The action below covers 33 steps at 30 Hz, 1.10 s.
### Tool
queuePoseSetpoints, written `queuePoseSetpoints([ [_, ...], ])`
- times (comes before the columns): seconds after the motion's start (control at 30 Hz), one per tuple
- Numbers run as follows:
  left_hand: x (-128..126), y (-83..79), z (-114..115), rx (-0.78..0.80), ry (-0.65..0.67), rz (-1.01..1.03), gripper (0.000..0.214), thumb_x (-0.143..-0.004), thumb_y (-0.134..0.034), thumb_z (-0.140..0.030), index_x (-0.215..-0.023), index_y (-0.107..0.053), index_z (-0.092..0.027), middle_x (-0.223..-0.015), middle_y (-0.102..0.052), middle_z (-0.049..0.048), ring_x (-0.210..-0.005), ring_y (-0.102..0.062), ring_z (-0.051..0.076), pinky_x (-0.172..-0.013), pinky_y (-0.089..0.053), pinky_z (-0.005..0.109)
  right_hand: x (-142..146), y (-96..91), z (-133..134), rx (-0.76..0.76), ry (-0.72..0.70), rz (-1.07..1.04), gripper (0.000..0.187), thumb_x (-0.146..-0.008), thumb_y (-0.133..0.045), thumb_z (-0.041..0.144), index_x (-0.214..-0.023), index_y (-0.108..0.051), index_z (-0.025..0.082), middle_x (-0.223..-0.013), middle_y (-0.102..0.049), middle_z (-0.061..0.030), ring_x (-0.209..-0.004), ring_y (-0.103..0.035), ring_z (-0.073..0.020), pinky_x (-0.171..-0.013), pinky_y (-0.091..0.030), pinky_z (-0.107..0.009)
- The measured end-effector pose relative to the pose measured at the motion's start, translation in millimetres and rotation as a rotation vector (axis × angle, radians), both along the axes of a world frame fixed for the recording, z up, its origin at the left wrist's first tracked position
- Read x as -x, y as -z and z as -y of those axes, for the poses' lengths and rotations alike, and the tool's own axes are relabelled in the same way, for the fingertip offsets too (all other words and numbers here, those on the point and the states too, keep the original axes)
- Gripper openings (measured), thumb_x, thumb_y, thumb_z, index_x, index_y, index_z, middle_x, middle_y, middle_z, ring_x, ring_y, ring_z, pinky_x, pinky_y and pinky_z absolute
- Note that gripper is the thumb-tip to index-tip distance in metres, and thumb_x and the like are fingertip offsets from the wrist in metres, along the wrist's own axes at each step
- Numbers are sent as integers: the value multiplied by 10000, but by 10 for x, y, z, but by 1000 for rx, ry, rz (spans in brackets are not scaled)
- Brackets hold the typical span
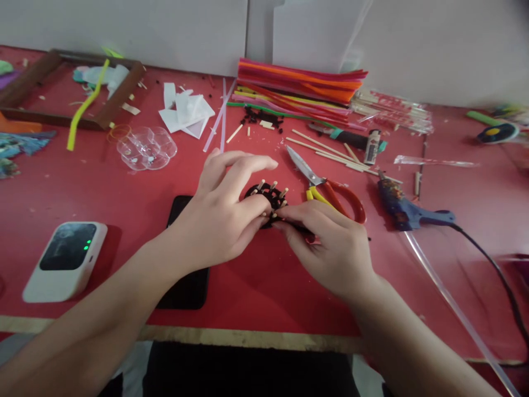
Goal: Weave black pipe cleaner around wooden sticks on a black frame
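A small round black piece point(270, 194) with several short wooden pegs standing up around its rim is between my hands, just above or on the red table. My left hand point(225, 212) pinches its near side with thumb and a finger, while the other fingers arch over it. From the right, my right hand point(330, 240) has thumb and forefinger closed at the near right edge, beside a peg. A black fuzzy strand point(303, 229) runs from there under the right fingers; it looks like pipe cleaner. Scissors point(308, 168) with red and yellow handles lie partly behind my right hand.
A black phone point(185, 289) lies under my left forearm, and a white device point(66, 262) sits left. Behind are pipe cleaners point(297, 82), wooden sticks point(326, 151), a clear plastic palette point(146, 149) and a brown frame point(99, 118). A corded glue gun point(400, 207) lies right.
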State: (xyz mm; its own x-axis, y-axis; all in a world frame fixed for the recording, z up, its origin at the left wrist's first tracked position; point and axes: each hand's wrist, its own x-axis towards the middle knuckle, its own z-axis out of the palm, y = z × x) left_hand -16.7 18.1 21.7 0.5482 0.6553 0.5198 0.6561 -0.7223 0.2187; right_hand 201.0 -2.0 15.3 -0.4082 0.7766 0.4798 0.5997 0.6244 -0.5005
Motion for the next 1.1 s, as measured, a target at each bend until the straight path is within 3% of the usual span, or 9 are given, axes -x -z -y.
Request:
queuePoseSetpoints([
  [0.2, 31, 0, -14, 15, 16, -5, 114, -953, -611, -176, -917, -719, -171, -1509, -508, 169, -1366, -466, 392, -1155, -378, 636, -54, -77, -25, 67, 13, 27, 129, -946, -609, 101, -963, -703, 189, -863, -747, -7, -761, -696, -106, -727, -552, -205],
  [0.4, -19, 3, 25, 35, -13, 3, 99, -922, -626, -178, -965, -715, -170, -1533, -501, 186, -1385, -455, 404, -1169, -345, 662, -42, -78, -32, 121, -10, 22, 153, -890, -587, 64, -913, -692, 173, -813, -709, 0, -691, -652, -91, -669, -521, -195],
  [0.63, -66, 82, 26, -3, -17, 66, 68, -918, -660, -170, -957, -716, -169, -1493, -545, 165, -1342, -475, 377, -1137, -418, 590, -73, -54, -56, 81, -40, 37, 189, -949, -593, 49, -962, -736, 172, -937, -760, -32, -858, -716, -118, -782, -553, -205],
  [0.87, -73, 89, 29, -36, -28, 47, 66, -915, -663, -159, -955, -715, -169, -1486, -538, 152, -1333, -473, 387, -1128, -421, 594, -105, -80, -88, 97, -70, 71, 182, -965, -583, 74, -974, -727, 186, -933, -744, -24, -839, -705, -134, -764, -556, -236],
  [1.1, -86, 91, 37, 1, -50, 65, 60, -939, -658, -172, -941, -718, -173, -1493, -536, 139, -1340, -471, 374, -1144, -409, 593, -142, -54, -145, -70, 18, 157, 91, -977, -643, 138, -955, -726, 171, -884, -736, -37, -799, -700, -148, -746, -539, -246],
])
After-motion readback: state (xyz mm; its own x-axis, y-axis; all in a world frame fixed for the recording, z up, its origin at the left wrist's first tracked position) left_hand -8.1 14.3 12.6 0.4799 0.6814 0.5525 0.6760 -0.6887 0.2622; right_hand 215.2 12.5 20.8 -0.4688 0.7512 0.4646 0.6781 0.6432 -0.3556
